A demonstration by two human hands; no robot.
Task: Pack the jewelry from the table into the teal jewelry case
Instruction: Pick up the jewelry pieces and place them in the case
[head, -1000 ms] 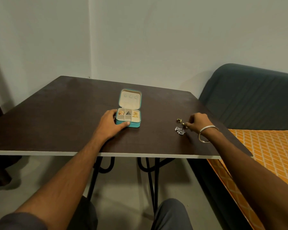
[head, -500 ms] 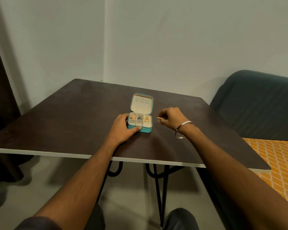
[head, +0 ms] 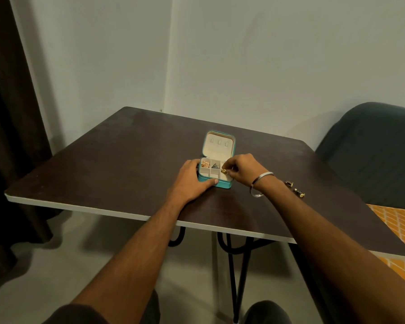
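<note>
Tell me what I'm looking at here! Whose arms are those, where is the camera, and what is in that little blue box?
There is no machine here, just a person. The camera sits on the person's head and looks down, so you see their own two arms reaching out, as if they were yours.

On the dark brown table stands a teal jewelry case with its lid open. Inside are small cream compartments, and some already hold gold and dark pieces.

The left hand rests on the case's front, steadying it. The right hand, which wears a silver bangle on its wrist, pinches a small gold piece over the right side of the case, seemingly about to put it in.

Two small gold and dark pieces lie on the table to the right, not yet packed.
</note>
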